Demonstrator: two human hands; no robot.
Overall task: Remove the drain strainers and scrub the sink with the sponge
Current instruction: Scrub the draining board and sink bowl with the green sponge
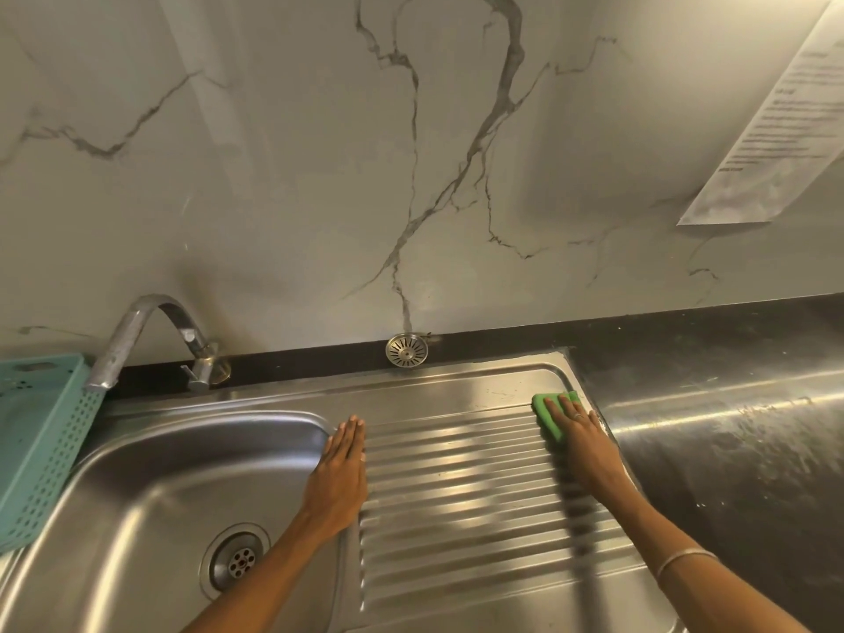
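While the right hand [576,429] presses flat on the green sponge [555,412] right of centre, left hand [340,472] flat, fingers together, on the sink [150,486] rim, strainer [407,350] on ledge above.

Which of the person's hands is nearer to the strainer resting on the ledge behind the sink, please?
Left, narrowly. The left hand lies flat on the basin's edge, below-left of the strainer. The right hand presses the green sponge at the drainboard's far right corner, farther off.
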